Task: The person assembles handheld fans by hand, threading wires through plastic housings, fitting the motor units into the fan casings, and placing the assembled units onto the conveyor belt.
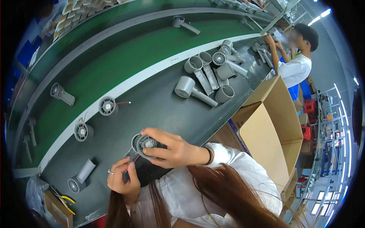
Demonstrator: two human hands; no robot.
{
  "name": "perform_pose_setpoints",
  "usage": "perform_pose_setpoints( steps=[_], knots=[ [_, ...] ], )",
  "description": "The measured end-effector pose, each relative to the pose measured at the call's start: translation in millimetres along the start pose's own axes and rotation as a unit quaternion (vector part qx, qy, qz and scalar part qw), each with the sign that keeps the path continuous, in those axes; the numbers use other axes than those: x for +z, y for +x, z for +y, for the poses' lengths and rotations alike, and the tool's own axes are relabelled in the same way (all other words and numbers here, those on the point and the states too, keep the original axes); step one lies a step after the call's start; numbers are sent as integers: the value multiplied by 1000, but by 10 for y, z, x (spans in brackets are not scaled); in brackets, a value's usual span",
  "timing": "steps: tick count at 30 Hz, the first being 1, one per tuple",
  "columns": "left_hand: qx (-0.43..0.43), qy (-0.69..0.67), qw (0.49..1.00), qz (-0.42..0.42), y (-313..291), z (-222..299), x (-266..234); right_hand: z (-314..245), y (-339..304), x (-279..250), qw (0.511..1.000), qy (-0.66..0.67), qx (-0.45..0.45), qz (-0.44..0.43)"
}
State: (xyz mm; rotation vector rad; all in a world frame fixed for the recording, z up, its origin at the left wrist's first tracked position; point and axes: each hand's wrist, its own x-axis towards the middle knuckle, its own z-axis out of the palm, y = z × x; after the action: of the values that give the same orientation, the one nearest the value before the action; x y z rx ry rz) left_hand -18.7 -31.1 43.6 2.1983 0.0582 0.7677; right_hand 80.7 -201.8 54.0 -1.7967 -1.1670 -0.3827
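My right hand [171, 150] grips a round grey fan unit [148, 143] with a pale hub, fingers around its rim. It is held against the open ring of a grey housing [135, 141], which my hand partly covers. A red wire [135, 158] runs from the unit down to my left hand [124, 179], whose thumb and fingertips are closed on its end. Whether those fingers also hold the housing's handle is hidden. Two loose fan units, one [107, 105] with a red wire and another [82, 131], lie just beyond my hands.
Several grey handheld fan housings [186, 87] are heaped at the right. One housing [85, 171] lies near left, by yellow-handled pliers [68, 203]. A green conveyor belt [137, 49] carries more parts. An open cardboard box [266, 140] stands right; a co-worker [298, 57] works beyond.
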Motion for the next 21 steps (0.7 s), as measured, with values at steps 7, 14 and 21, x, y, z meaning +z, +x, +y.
perform_pose_setpoints(
  steps=[7,14,21],
  knots=[
    [36,56,998,-6,31,25,66,-2,-25,-56,998,-59,-38,-7],
    [-7,42,998,-35,-31,-18,147,-98,-33,57,991,-71,-109,-23],
    [-40,10,997,-59,-20,-56,218,-82,-76,71,990,-74,-112,-31]
  ],
)
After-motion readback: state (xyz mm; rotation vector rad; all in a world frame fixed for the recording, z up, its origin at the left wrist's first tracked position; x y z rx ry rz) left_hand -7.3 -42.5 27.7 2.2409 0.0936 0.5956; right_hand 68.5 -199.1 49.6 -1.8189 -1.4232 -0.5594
